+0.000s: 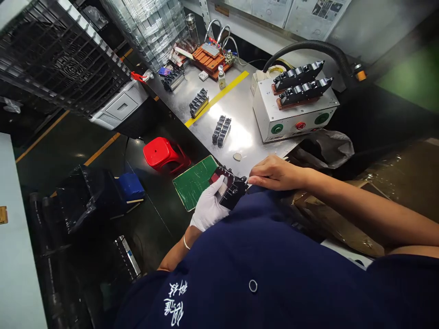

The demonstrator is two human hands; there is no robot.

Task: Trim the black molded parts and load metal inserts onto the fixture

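Observation:
My left hand, in a white glove, is closed around a black molded plastic part with a dark red face and knobbed edges, held close to my body. My bare right hand is closed at the part's right end, thumb and forefinger pinched together. Whatever the pinch holds is too small to make out. Beneath the left hand lies a green mat at the bench edge. A small pale flat piece rests on the metal bench just beyond the part.
Pairs of black ridged parts stand on the metal bench. At right, a white control box with buttons carries two black parts. An orange fixture sits at the back. A red stool stands left of the bench.

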